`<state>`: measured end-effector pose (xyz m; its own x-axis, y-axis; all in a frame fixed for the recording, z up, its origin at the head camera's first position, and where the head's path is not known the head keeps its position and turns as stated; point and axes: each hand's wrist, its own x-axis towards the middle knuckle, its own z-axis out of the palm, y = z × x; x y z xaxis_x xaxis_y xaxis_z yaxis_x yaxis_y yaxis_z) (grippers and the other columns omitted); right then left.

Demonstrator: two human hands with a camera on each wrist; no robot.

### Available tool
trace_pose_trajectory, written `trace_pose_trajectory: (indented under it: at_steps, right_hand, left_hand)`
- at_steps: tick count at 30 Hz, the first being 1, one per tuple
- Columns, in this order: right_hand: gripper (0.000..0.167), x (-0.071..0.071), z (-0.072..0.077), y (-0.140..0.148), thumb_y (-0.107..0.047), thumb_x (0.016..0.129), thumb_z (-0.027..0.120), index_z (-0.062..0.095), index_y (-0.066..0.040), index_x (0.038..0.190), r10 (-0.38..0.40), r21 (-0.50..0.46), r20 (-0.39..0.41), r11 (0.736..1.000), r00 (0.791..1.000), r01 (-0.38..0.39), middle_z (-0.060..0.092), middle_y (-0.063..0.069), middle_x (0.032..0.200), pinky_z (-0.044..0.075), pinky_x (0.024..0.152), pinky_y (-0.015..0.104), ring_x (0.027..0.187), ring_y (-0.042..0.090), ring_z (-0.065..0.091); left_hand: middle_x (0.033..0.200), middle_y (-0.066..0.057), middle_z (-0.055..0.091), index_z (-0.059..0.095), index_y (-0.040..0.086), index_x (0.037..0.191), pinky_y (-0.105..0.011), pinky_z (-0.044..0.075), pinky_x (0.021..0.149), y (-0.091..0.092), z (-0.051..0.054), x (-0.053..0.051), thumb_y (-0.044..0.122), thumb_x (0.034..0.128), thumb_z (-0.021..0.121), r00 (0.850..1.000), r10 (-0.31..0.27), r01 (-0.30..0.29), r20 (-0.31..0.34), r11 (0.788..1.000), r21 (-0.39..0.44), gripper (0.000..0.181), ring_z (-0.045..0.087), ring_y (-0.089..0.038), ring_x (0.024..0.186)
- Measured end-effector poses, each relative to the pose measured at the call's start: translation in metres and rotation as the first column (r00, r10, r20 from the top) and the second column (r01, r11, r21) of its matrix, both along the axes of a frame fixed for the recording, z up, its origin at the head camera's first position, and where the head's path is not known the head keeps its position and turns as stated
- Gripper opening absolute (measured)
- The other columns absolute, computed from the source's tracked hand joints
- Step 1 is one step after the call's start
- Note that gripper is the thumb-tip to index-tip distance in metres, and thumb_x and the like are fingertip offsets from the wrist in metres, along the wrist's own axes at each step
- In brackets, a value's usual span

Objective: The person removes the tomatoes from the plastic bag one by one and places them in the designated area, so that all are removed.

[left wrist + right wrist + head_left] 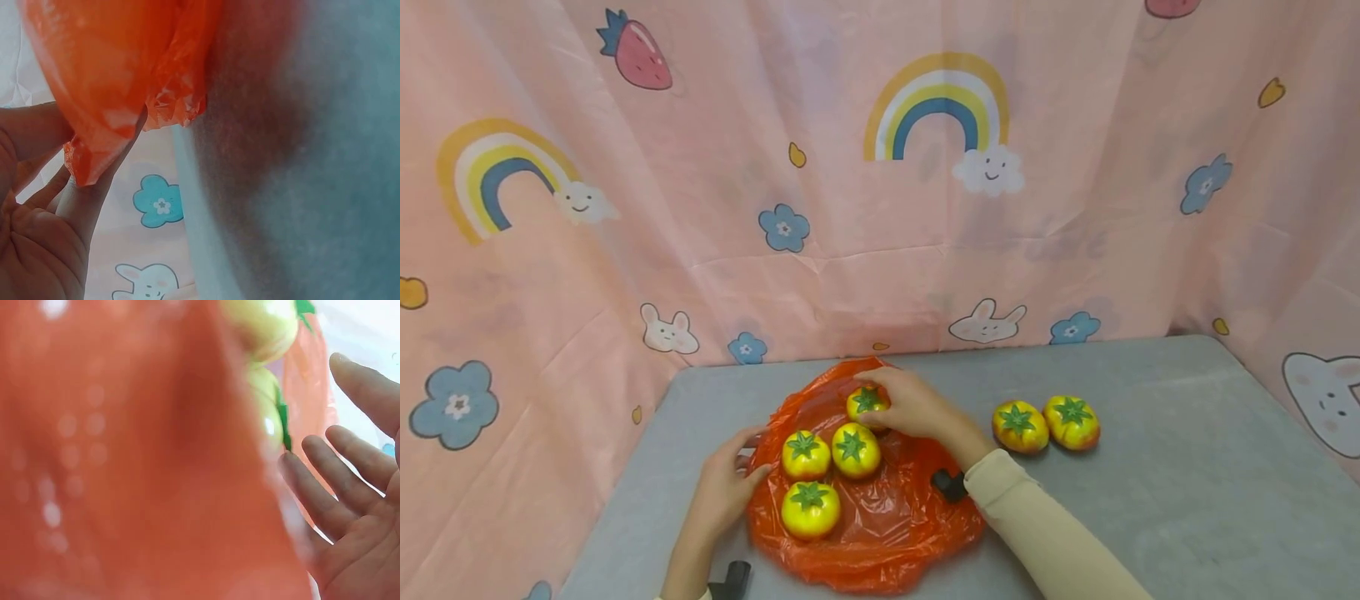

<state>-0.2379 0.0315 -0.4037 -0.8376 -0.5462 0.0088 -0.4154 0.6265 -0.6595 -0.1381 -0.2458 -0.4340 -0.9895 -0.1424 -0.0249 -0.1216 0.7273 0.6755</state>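
An orange plastic bag point(887, 508) lies spread open on the table with several glossy yellow toy tomatoes inside, each topped by a green star-shaped leaf. At the bag's left edge, my left hand point(722, 483) holds the rim; in the left wrist view the thin plastic point(112, 81) passes between thumb and fingers. My right hand point(910, 404) is over the far side of the bag, beside the farthest tomato point(868, 402). In the right wrist view its fingers point(331, 487) are spread and nearly straight, with nothing between them; blurred orange plastic hides much of that view.
Two more toy tomatoes, one point(1020, 427) touching the other point(1072, 422), sit on the grey table point(1187, 483) right of the bag. A pink patterned curtain point(850, 283) hangs behind the table and along its sides. Black wrist-camera parts point(950, 485) show near the sleeves.
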Motion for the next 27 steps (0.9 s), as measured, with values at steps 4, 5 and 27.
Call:
trace_pose_trajectory:
  at_steps: [4,5,27]
  right_hand:
    - [0.060,-0.003,-0.005,-0.001,-0.031,0.089,0.075,0.054,-0.016,0.143,0.003,0.007,0.004,1.000,1.000,-0.003,0.058,0.004,0.142,0.038,0.118,0.049,0.136,0.026,0.050]
    - [0.060,-0.004,-0.007,0.000,-0.030,0.089,0.076,0.054,-0.015,0.143,0.005,0.008,0.004,1.000,1.000,-0.005,0.058,0.005,0.142,0.038,0.118,0.049,0.136,0.026,0.050]
    - [0.054,-0.008,-0.024,0.009,-0.026,0.087,0.078,0.056,-0.020,0.136,0.040,0.038,0.037,0.998,0.999,-0.041,0.057,0.003,0.139,0.042,0.115,0.047,0.129,0.022,0.052]
  left_hand:
    - [0.127,-0.011,0.064,0.057,0.017,0.137,-0.047,0.059,0.091,0.000,0.000,-0.001,0.004,0.0871,0.074,1.000,0.002,-0.002,0.012,1.000,-0.007,0.054,0.068,-0.025,0.102]
    - [0.127,-0.011,0.064,0.057,0.018,0.137,-0.047,0.059,0.091,0.000,0.000,-0.001,0.003,0.0871,0.074,1.000,0.002,-0.002,0.013,1.000,-0.008,0.054,0.068,-0.025,0.102]
    - [0.126,-0.012,0.064,0.057,0.016,0.136,-0.048,0.059,0.091,0.001,0.000,-0.001,0.003,0.0870,0.074,1.000,-0.002,0.002,0.006,1.000,-0.007,0.053,0.068,-0.025,0.101]
